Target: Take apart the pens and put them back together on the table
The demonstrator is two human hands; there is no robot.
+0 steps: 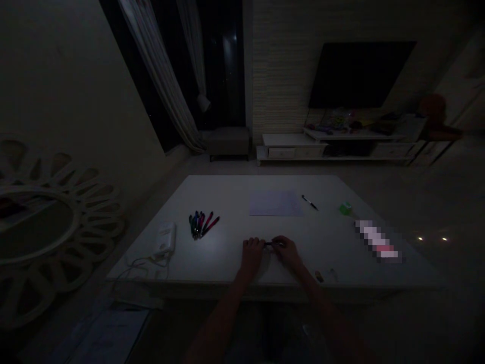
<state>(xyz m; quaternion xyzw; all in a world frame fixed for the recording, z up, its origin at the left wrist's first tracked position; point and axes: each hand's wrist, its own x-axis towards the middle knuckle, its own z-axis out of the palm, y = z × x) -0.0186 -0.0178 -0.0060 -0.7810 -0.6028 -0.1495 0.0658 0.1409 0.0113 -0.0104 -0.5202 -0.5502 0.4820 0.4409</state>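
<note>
Both hands are over the near part of a white table (227,189), joined by a short dark pen (269,243) lying level between them. My left hand (252,253) is closed on the pen's left end, knuckles up. On the other side, my right hand (288,252) pinches the right end with its fingertips. The fingers cover much of the pen, and dim light hides its details. Beyond the hands lies a sheet of paper (275,203). A black and white pen (309,202) rests to the right of the sheet.
Several coloured pens (201,225) lie in a bunch at left, near a white box-shaped device (165,238) with cables. A green object (345,208) and a blurred-out item (377,240) are at right. Small objects (319,276) lie by my right forearm, near the table's front edge.
</note>
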